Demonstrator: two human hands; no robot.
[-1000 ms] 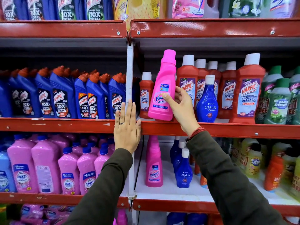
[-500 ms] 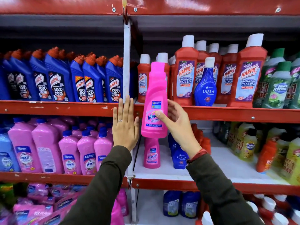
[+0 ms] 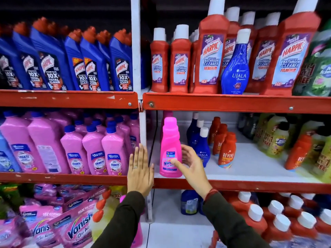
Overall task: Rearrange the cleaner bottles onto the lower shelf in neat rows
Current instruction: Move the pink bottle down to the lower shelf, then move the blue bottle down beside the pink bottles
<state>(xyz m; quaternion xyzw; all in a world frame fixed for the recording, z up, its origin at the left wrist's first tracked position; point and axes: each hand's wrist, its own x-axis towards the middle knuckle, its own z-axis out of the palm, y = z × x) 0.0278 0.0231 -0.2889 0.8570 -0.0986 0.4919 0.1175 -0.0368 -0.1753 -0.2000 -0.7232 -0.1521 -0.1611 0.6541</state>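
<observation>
A pink Vanish bottle [image 3: 170,140] stands upright at the front left of the white lower shelf [image 3: 250,169]. My right hand [image 3: 192,167] is wrapped loosely around it, thumb on the front label and fingers curled at its right side. A second pink bottle [image 3: 167,113] stands right behind it, mostly hidden. My left hand [image 3: 140,172] lies flat with fingers straight against the white upright post [image 3: 143,126] and the red shelf edge, holding nothing. Blue Ujala bottles [image 3: 202,151] stand just right of my right hand.
Orange Revive bottles [image 3: 226,151] and yellow-green bottles [image 3: 275,140] share the lower shelf. On the shelf above, red Harpic bottles [image 3: 209,56] surround a lone blue Ujala bottle [image 3: 234,68]. Pink Shakti bottles [image 3: 93,151] fill the left bay.
My right hand has brought the pink Vanish bottle down from the upper shelf onto the lower shelf, in front of the other pink bottle. My left hand dropped lower along the post.
</observation>
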